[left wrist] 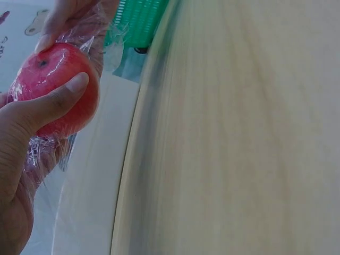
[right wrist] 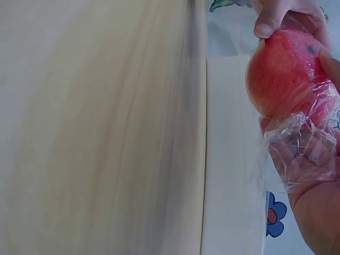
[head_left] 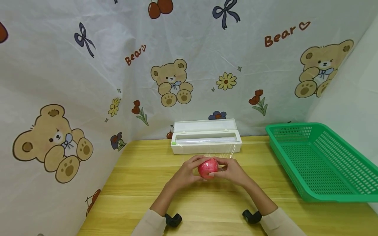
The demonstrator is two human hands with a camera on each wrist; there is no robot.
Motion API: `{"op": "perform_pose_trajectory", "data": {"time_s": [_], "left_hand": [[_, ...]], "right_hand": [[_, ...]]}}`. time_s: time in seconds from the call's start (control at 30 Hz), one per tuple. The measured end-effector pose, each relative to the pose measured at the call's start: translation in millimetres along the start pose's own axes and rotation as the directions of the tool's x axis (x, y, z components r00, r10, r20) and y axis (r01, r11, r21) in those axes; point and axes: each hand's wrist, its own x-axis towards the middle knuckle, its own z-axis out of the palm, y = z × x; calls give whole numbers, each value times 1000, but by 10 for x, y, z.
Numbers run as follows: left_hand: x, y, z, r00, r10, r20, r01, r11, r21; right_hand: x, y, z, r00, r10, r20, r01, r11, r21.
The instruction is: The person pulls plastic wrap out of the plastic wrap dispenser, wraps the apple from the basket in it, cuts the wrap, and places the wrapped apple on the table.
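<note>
A red apple (head_left: 208, 167) is held up between both hands above the table, in front of the cling film box (head_left: 203, 149). Clear cling film (right wrist: 300, 154) wraps around it and bunches in wrinkles at its sides. My left hand (head_left: 188, 171) grips the apple from the left; in the left wrist view the thumb lies across its red skin. From the right, my right hand (head_left: 231, 170) holds the apple with thumb and fingers, and the right wrist view shows loose film over the palm. Some fingers are hidden behind the apple.
The white box stands with its lid raised at the back of the wooden table (head_left: 141, 186), a film roll inside and a thin sheet hanging over its front. On the right sits a green plastic basket (head_left: 295, 177). A bear-printed cloth (head_left: 203, 49) covers the walls behind.
</note>
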Motion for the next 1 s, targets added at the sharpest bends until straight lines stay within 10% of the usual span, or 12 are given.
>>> {"op": "perform_pose_trajectory", "data": {"time_s": [1.0], "left_hand": [[-17,-24,-16,989,-143,26,145,978,-152]], "right_hand": [[1,-51,-14,947,-297,-126,256,929,-267]]}}
